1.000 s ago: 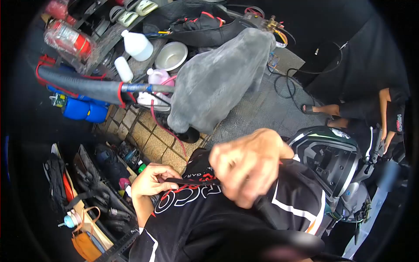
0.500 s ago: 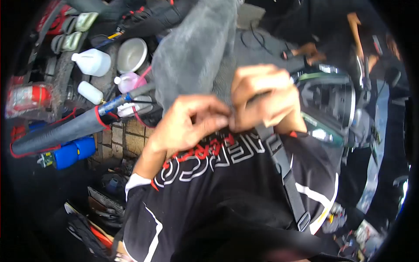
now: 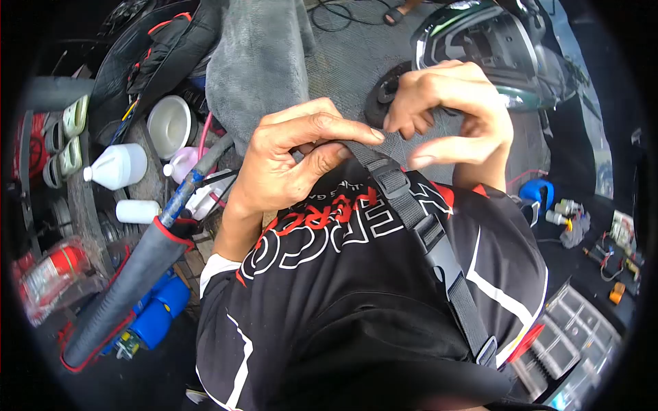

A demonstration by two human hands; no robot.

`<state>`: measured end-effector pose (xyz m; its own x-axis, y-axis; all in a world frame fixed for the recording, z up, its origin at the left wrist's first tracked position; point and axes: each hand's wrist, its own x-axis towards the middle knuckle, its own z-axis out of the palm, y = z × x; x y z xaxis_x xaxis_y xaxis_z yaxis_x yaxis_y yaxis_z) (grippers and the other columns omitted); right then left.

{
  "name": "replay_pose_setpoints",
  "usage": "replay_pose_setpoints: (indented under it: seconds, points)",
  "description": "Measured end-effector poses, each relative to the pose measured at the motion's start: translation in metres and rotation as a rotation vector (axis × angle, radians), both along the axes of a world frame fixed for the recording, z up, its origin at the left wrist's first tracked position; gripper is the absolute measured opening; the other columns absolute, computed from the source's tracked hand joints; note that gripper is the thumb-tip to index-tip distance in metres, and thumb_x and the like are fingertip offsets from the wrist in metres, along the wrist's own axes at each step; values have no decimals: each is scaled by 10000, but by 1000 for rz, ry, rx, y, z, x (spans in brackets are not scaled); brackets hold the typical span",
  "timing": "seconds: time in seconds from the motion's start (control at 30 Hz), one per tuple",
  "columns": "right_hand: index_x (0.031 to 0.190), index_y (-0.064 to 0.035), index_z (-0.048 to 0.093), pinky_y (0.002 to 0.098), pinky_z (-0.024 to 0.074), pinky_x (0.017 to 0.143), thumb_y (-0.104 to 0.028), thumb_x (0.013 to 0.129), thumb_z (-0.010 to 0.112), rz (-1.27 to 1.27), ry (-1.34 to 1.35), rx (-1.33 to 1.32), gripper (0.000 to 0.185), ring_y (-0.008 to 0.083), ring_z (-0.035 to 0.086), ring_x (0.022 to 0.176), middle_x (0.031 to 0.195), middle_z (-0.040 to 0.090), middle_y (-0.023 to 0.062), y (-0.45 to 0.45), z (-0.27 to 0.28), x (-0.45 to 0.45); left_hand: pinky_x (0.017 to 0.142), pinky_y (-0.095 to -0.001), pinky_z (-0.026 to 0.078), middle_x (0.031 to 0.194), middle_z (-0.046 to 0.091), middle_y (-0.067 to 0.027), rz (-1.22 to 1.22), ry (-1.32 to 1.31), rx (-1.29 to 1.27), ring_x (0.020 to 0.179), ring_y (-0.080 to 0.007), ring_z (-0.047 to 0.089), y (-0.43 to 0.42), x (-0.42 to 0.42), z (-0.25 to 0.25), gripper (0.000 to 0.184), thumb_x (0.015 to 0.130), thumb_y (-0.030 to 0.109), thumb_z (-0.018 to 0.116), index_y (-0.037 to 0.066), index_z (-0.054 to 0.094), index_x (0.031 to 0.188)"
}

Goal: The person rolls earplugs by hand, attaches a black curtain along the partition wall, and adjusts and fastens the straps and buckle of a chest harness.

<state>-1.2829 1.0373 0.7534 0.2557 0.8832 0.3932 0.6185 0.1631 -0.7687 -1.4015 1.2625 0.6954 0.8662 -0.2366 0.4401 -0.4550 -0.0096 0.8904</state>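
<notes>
A black webbing strap (image 3: 411, 205) with plastic buckles (image 3: 393, 179) runs diagonally across the front of the black printed shirt (image 3: 329, 301). My left hand (image 3: 288, 154) pinches the strap's upper end between thumb and fingers, with the index finger stretched along it. To the right, my right hand (image 3: 459, 116) hangs just above the strap, its fingers bent and its thumb apart. Nothing shows between those fingers, and they appear apart from the strap.
Beyond my hands lie a grey plush cover (image 3: 257, 68) and a dark green rounded shell (image 3: 480, 41). On the left are a white jug (image 3: 118, 166), a bowl (image 3: 169, 127) and a black padded tube (image 3: 127, 294). A clear divided case (image 3: 576, 329) lies lower right.
My right hand has opened and moved up and to the right, away from my left hand. The strap and its buckles now show more fully. The whole view has shifted.
</notes>
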Motion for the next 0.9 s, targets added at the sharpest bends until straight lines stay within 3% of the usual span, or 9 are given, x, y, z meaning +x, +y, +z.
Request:
replay_pose_setpoints:
  seconds: [0.1, 0.17, 0.27, 0.4, 0.47, 0.63, 0.73, 0.9]
  points:
    - [873, 62, 693, 263, 464, 477, -447, 783, 821, 34, 157, 29, 532, 159, 591, 507, 746, 698, 145, -12, 5, -24, 654, -291, 452, 897, 715, -129, -89, 9, -39, 752, -171, 603, -1, 0, -1, 334, 944, 289, 683, -31, 732, 1024]
    - [1011, 93, 678, 260, 509, 486, -388, 809, 830, 158, 209, -62, 543, 160, 639, 537, 822, 712, 158, -18, 13, -35, 651, -293, 461, 902, 714, -139, -136, -11, -61, 753, -176, 610, -3, 1, -3, 318, 947, 270, 682, -34, 732, 1022]
    - [1026, 100, 673, 243, 510, 483, -343, 827, 821, 27, 330, -178, 508, 153, 653, 552, 845, 712, 170, -25, 27, -63, 640, -293, 465, 891, 707, -147, -223, -48, -93, 756, -184, 615, -7, 2, -3, 317, 950, 266, 680, -40, 730, 1017]
    - [1050, 126, 657, 261, 528, 486, -198, 879, 763, 3, 42, -164, 381, 176, 665, 561, 852, 710, 175, -35, 33, -84, 631, -293, 470, 868, 687, -150, -380, -34, -54, 744, -190, 617, -13, 1, -4, 319, 945, 258, 686, -52, 725, 1010]
    - [1077, 117, 658, 295, 524, 475, -116, 869, 733, 5, -48, -107, 321, 190, 653, 572, 847, 691, 151, -38, 28, -96, 632, -277, 480, 834, 687, -89, -447, 67, -85, 726, -161, 610, -22, -1, -4, 196, 848, 38, 720, 10, 759, 1038]
    - [1100, 37, 694, 305, 494, 452, -145, 823, 756, -70, -164, -122, 337, 184, 619, 554, 803, 611, 111, -46, 26, -117, 611, -258, 469, 825, 671, -85, -522, -4, -129, 689, -129, 599, -41, -5, -12, 186, 849, -18, 704, -9, 747, 1031]
    - [982, -14, 731, 278, 467, 432, -202, 838, 763, -93, -466, 7, 240, 167, 607, 545, 759, 599, 78, -51, 20, -116, 578, -239, 441, 820, 637, -71, -522, 94, -76, 662, -96, 575, -43, -15, -5, 189, 852, -55, 674, -16, 743, 1023]
    - [940, 10, 733, 290, 519, 475, -197, 897, 713, -122, -480, 90, 212, 193, 658, 589, 777, 665, 102, -83, 24, -115, 496, -227, 343, 779, 609, -35, -551, 151, -35, 537, -44, 483, -52, -36, 6, 196, 864, -15, 710, -22, 728, 1059]
